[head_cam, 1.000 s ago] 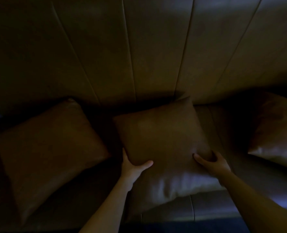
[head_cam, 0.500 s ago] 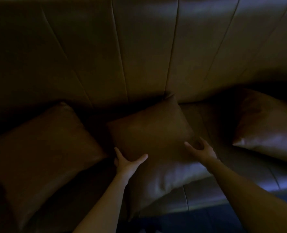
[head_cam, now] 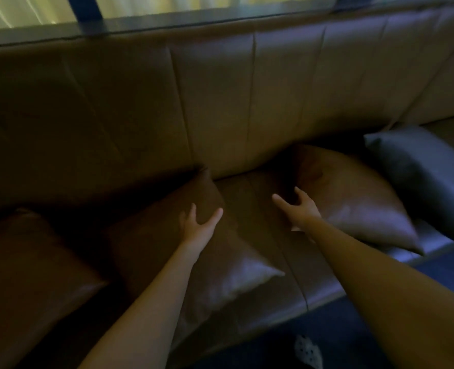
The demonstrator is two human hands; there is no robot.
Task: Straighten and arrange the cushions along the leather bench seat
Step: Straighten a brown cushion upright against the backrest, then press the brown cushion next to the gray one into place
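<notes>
A brown leather bench seat (head_cam: pixel 263 209) runs across the view under a tall padded backrest (head_cam: pixel 220 102). Three brown cushions lie on it: one at far left (head_cam: pixel 29 267), a middle one (head_cam: pixel 167 257) and one to the right (head_cam: pixel 358 198). A dark grey cushion (head_cam: pixel 422 171) leans further right. My left hand (head_cam: pixel 199 225) hovers open over the middle cushion's right edge. My right hand (head_cam: pixel 297 209) is open, fingers spread, at the left edge of the right brown cushion; whether it touches is unclear.
A window ledge and pale curtains (head_cam: pixel 34 12) sit above the backrest. Dark blue floor (head_cam: pixel 340 328) lies in front of the bench, with a small pale object (head_cam: pixel 308 351) on it near the bottom edge.
Both hands have left the middle cushion's lower corners and moved right. My view has swung up and to the right, bringing the window and the grey cushion into sight.
</notes>
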